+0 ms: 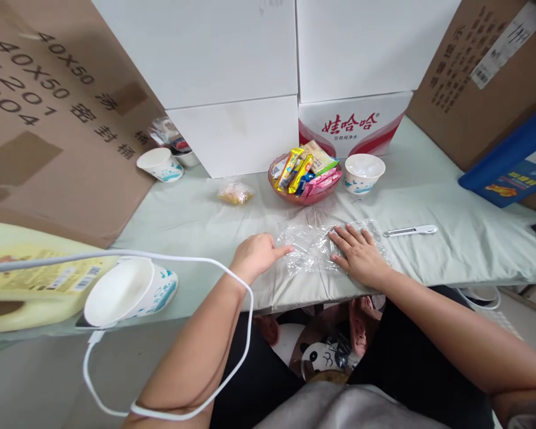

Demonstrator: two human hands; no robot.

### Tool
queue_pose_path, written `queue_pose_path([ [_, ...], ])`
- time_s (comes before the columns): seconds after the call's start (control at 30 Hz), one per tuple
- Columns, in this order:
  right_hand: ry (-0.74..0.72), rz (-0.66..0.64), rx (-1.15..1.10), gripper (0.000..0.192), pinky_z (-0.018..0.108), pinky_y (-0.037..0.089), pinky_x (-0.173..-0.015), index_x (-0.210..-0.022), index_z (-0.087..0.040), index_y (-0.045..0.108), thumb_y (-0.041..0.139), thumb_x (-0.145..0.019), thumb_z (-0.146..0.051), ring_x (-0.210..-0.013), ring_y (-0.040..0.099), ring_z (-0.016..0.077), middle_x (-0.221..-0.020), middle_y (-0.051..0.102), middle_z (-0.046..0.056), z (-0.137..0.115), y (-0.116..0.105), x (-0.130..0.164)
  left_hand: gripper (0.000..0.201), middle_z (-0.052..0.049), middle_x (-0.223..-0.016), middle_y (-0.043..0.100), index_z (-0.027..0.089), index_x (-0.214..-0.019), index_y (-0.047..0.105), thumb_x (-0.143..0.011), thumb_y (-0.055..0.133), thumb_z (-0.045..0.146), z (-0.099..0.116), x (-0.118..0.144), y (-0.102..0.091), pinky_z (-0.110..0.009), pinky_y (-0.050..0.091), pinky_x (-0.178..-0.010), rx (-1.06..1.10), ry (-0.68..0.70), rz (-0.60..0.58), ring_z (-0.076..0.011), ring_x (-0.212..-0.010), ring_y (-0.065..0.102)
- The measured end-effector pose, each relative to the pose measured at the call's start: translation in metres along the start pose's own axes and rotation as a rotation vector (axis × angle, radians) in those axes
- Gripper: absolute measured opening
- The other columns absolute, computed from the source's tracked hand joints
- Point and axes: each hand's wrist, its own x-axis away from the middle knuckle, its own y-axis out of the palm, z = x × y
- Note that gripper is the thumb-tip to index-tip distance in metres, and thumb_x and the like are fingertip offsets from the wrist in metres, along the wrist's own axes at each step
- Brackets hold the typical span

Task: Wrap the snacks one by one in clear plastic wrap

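Note:
A crinkled clear plastic bag [310,247] lies flat on the cloth-covered table in front of me. At its left edge, my left hand [256,256] is closed, fingers curled and thumb stretched across the plastic. The curled fingertips are hidden. My right hand [361,256] rests palm down on the bag's right part, fingers spread and open. Just right of that hand lies a white utility knife [411,230]. Beyond the bag stands a pink bowl [290,196] of wrapped snacks, with a white-and-blue paper bowl [364,174] beside it.
A small clear packet [236,193] lies left of the snacks. Cartons [232,137] wall off the back. At left stand a paper bowl [129,292] and a yellow jug [36,280]; a white cable [250,322] loops over my left forearm. A blue container [513,161] leans at right.

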Motion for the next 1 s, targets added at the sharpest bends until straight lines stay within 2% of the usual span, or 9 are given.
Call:
queue_pose_path([
  [0.1,-0.009,0.016,-0.004,0.056,0.055,0.021,-0.114,-0.147,-0.026,0.038,0.035,-0.097,-0.051,-0.144,0.025,0.0298,-0.154,0.036,0.005,0.001,0.001,0.000,0.027,-0.004,-0.083,0.068,0.021,-0.077,0.060,-0.074,0.068,0.046,0.001,-0.008,0.013,-0.028,0.040,-0.063,0.108,0.019,0.087,-0.0204,-0.077,0.062],
  [0.2,-0.013,0.022,-0.013,0.057,0.055,0.022,-0.113,-0.147,-0.027,0.038,0.035,-0.096,-0.052,-0.144,0.026,0.0301,-0.153,0.037,0.006,0.001,0.002,0.000,0.010,0.000,-0.075,0.067,0.021,-0.075,0.059,-0.081,0.059,0.029,-0.003,-0.015,0.019,-0.026,0.039,-0.062,0.167,0.033,0.112,-0.0163,-0.071,0.060],
  [0.47,-0.008,0.018,-0.005,0.056,0.055,0.022,-0.113,-0.146,-0.025,0.039,0.035,-0.097,-0.051,-0.143,0.026,0.0303,-0.153,0.038,0.006,0.000,0.002,0.000,0.014,-0.002,-0.074,0.066,0.022,-0.073,0.057,-0.084,0.054,0.030,-0.011,-0.018,0.013,-0.027,0.036,-0.060,0.051,-0.001,0.115,-0.0182,-0.071,0.059],
  [0.6,0.009,0.019,-0.009,0.056,0.056,0.022,-0.113,-0.146,-0.026,0.039,0.033,-0.097,-0.052,-0.144,0.025,0.0301,-0.154,0.036,0.005,0.000,0.002,0.000,0.019,-0.004,-0.076,0.067,0.022,-0.080,0.059,-0.089,0.046,0.032,-0.010,-0.014,0.000,-0.028,0.036,-0.060,-0.003,-0.072,0.246,-0.0203,-0.074,0.061],
  [0.67,0.024,0.017,-0.007,0.056,0.056,0.022,-0.113,-0.147,-0.027,0.038,0.033,-0.097,-0.052,-0.144,0.025,0.0304,-0.154,0.036,0.005,-0.001,0.003,0.000,0.034,-0.005,-0.069,0.065,0.021,-0.073,0.059,-0.092,0.042,0.044,-0.008,-0.006,-0.009,-0.028,0.035,-0.057,-0.056,-0.060,0.165,-0.0213,-0.070,0.061],
  [0.77,0.037,0.019,-0.004,0.057,0.057,0.022,-0.113,-0.147,-0.027,0.038,0.032,-0.097,-0.053,-0.143,0.026,0.0306,-0.154,0.036,0.005,-0.001,0.003,0.000,0.046,-0.002,-0.059,0.060,0.022,-0.059,0.058,-0.081,0.054,0.062,-0.004,0.007,-0.016,-0.028,0.034,-0.054,-0.054,0.096,-0.222,-0.0198,-0.062,0.059],
  [0.8,0.037,0.020,-0.004,0.057,0.056,0.022,-0.113,-0.146,-0.027,0.039,0.032,-0.097,-0.053,-0.143,0.026,0.0306,-0.154,0.036,0.005,-0.001,0.002,-0.001,0.042,-0.001,-0.060,0.061,0.022,-0.061,0.059,-0.074,0.062,0.061,-0.002,0.011,-0.015,-0.027,0.036,-0.055,-0.032,0.158,-0.287,-0.0192,-0.062,0.058],
  [0.9,0.035,0.019,0.000,0.056,0.056,0.022,-0.113,-0.146,-0.027,0.039,0.033,-0.097,-0.052,-0.143,0.027,0.0305,-0.154,0.036,0.005,-0.002,0.001,-0.001,0.024,0.000,-0.079,0.064,0.022,-0.073,0.062,-0.066,0.075,0.041,0.004,0.014,-0.005,-0.027,0.043,-0.064,0.106,0.350,-0.174,-0.0185,-0.073,0.060],
  [1.0,0.032,0.012,0.001,0.056,0.056,0.022,-0.113,-0.146,-0.025,0.039,0.034,-0.097,-0.051,-0.143,0.026,0.0304,-0.154,0.036,0.005,-0.002,-0.001,-0.001,0.008,-0.003,-0.088,0.063,0.020,-0.070,0.059,-0.072,0.066,0.023,0.007,0.011,0.003,-0.030,0.046,-0.082,0.341,0.542,-0.032,-0.0178,-0.086,0.060],
])
